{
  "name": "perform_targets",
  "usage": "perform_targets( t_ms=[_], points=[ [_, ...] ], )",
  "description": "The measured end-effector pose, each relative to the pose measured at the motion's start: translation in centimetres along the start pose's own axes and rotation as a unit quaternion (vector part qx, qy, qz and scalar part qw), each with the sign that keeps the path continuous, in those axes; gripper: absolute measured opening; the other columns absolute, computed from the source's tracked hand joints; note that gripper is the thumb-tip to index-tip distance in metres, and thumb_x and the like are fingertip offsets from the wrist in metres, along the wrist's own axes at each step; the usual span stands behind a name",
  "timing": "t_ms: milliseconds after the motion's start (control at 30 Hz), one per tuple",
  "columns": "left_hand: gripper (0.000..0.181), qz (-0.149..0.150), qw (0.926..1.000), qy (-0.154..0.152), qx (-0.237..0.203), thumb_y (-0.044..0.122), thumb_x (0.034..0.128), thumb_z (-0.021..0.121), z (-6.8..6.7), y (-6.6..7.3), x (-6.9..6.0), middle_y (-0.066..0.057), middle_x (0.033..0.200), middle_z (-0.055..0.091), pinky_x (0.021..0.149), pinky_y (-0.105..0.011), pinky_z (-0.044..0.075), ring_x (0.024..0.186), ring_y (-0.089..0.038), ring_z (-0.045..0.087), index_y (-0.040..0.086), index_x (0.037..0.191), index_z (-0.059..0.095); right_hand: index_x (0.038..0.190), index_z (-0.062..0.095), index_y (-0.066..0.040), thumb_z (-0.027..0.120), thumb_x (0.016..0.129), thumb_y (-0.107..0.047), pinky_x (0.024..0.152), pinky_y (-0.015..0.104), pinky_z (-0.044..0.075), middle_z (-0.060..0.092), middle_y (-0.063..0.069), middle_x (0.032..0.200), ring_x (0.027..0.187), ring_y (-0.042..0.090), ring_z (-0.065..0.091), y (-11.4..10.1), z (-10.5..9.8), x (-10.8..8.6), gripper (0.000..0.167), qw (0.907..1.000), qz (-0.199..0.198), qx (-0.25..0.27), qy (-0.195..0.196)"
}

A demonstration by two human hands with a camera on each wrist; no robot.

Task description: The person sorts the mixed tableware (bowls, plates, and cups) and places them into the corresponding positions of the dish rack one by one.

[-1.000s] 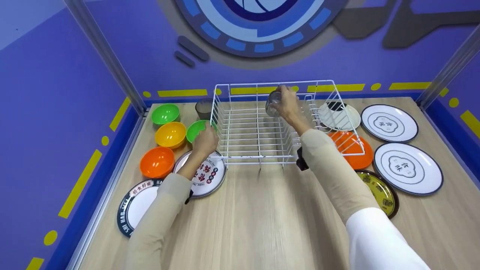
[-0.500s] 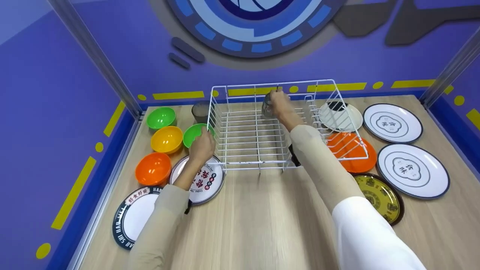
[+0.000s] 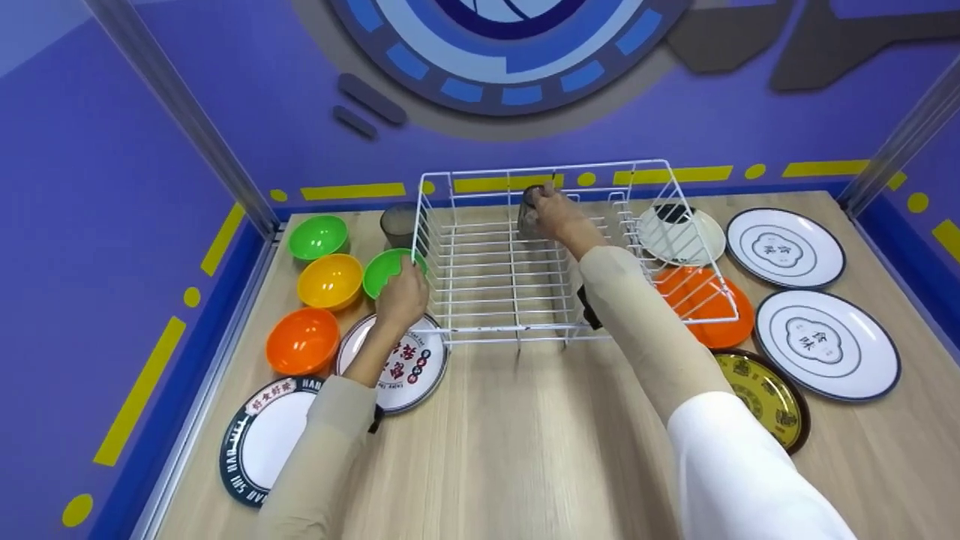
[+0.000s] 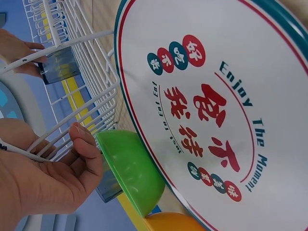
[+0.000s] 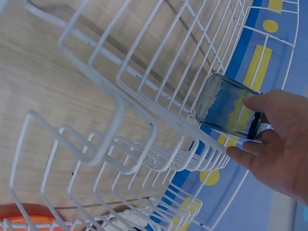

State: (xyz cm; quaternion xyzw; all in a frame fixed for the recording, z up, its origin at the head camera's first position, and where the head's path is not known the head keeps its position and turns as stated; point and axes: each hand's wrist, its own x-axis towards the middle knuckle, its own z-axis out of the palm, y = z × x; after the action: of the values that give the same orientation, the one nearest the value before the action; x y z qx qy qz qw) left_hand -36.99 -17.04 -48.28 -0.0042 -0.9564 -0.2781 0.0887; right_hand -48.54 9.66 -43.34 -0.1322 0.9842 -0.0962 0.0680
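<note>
- We held a clear glass [image 5: 222,107] in the right hand [image 3: 562,217], its thumb and fingers closed on the sides near one end.
- That glass was inside the white wire rack [image 3: 517,328], toward the far side and around the middle from left to right; we could not tell whether its lower end touched the rack's floor wires.
- Our left hand [image 3: 403,300] gripped the rack's left top wire, the fingers curled round it.
- Just left of that hand, a green bowl [image 3: 382,271] sat beside the rack, with a dark glass [image 3: 399,223] standing behind it on the far side.
- Farther left we had another green bowl [image 3: 319,237], a yellow bowl [image 3: 330,280] and an orange bowl [image 3: 303,341], running from far to near.
- Below our left hand lay a red-lettered plate [image 3: 420,386], and nearer and to the left a dark-rimmed white plate [image 3: 277,439], partly covered by our sleeve.
- On the right, a cream plate [image 3: 679,244] and an orange plate [image 3: 716,334] showed partly through the rack's wires.
- Beyond them lay two white plates [image 3: 784,247], one far and one near, and a yellow-green plate [image 3: 765,409] nearer us, all on the wooden table [image 3: 510,450].
</note>
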Motion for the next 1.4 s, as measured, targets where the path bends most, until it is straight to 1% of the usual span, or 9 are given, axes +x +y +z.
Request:
perform_targets(
  t_ms=[200,300,467,633,800,1000,1100,1300,1400],
  points=[
    [0.035,0.002,0.9999,-0.012,-0.003,0.019,0.1095,0.033,0.2,1.0,-0.6,-0.034,0.097,0.069,0.078,-0.064,0.056,0.093,-0.054,0.069,-0.004,0.131,0.048,0.158,0.025,0.004,0.05,0.105,-0.02,0.119,0.056,0.036,0.018,0.03,0.165,0.151,0.046,0.029,0.8,-1.7,-1.3,0.064,0.9982,0.01,-0.019,-0.056],
    [0.034,0.005,0.9999,-0.013,-0.005,0.019,0.1095,0.033,0.1,1.4,-0.8,-0.034,0.097,0.069,0.078,-0.064,0.056,0.092,-0.054,0.069,-0.004,0.13,0.048,0.16,0.015,0.005,0.047,0.107,-0.025,0.125,0.056,0.024,0.007,0.03,0.168,0.157,0.045,0.012,1.1,-2.4,-1.8,0.069,0.9965,0.005,-0.023,-0.08],
    [0.032,0.012,0.9999,0.001,-0.006,0.018,0.1089,0.034,0.2,1.4,-0.8,-0.036,0.095,0.069,0.076,-0.066,0.055,0.091,-0.056,0.069,-0.005,0.125,0.048,0.16,0.009,0.007,0.054,0.103,-0.022,0.128,0.055,0.015,0.0,0.03,0.168,0.157,0.047,0.003,2.0,-3.3,-2.3,0.078,0.9961,-0.018,-0.013,-0.086],
    [0.031,0.013,0.9999,0.003,-0.007,0.018,0.1086,0.035,0.2,1.0,-0.6,-0.037,0.095,0.069,0.077,-0.066,0.054,0.091,-0.056,0.068,-0.005,0.124,0.048,0.158,0.022,0.006,0.056,0.101,-0.019,0.126,0.058,0.018,0.012,0.032,0.167,0.154,0.052,0.014,3.9,-4.9,-3.5,0.071,0.9966,-0.018,-0.032,-0.074],
    [0.031,0.01,1.0,-0.001,0.0,0.018,0.1075,0.04,0.0,0.3,0.0,-0.036,0.098,0.069,0.079,-0.065,0.054,0.093,-0.056,0.068,-0.005,0.128,0.047,0.149,0.041,0.01,0.056,0.1,-0.015,0.124,0.059,0.024,0.028,0.036,0.16,0.149,0.053,0.027,6.4,-6.3,-6.0,0.057,0.9961,0.0,-0.054,-0.07],
    [0.038,-0.001,0.9999,-0.014,-0.002,0.019,0.1067,0.04,-0.1,-0.3,0.0,-0.038,0.106,0.068,0.085,-0.066,0.053,0.099,-0.056,0.067,-0.005,0.136,0.045,0.144,0.044,0.013,0.055,0.093,-0.008,0.116,0.065,0.035,0.032,0.039,0.154,0.145,0.056,0.031,10.2,-5.2,-9.4,0.055,0.9968,0.051,-0.058,-0.023],
    [0.04,0.001,0.9998,-0.022,-0.004,0.019,0.1071,0.038,-0.1,-0.4,-0.1,-0.038,0.109,0.067,0.086,-0.065,0.053,0.101,-0.056,0.066,-0.005,0.138,0.044,0.14,0.045,0.014,0.052,0.09,-0.001,0.112,0.065,0.039,0.037,0.041,0.148,0.139,0.058,0.037,12.0,-4.4,-10.6,0.053,0.9972,0.059,-0.046,-0.005],
    [0.037,0.009,0.9996,-0.026,-0.004,0.017,0.1069,0.038,-0.5,-0.4,0.0,-0.038,0.109,0.067,0.087,-0.065,0.052,0.103,-0.056,0.066,-0.006,0.135,0.046,0.114,0.06,0.017,0.053,0.086,0.007,0.098,0.058,0.05,0.057,0.04,0.121,0.111,0.053,0.057,14.6,-4.3,-12.2,0.03,0.9967,0.08,-0.006,0.007],
    [0.037,0.011,0.9997,-0.021,-0.009,0.017,0.1064,0.037,-0.6,-0.3,0.1,-0.039,0.109,0.066,0.087,-0.066,0.051,0.103,-0.057,0.065,-0.005,0.134,0.047,0.095,0.066,0.013,0.054,0.081,0.011,0.079,0.047,0.055,0.067,0.031,0.097,0.086,0.041,0.062,17.1,-3.3,-12.3,0.019,0.997,0.076,0.007,0.011]
  ],
)
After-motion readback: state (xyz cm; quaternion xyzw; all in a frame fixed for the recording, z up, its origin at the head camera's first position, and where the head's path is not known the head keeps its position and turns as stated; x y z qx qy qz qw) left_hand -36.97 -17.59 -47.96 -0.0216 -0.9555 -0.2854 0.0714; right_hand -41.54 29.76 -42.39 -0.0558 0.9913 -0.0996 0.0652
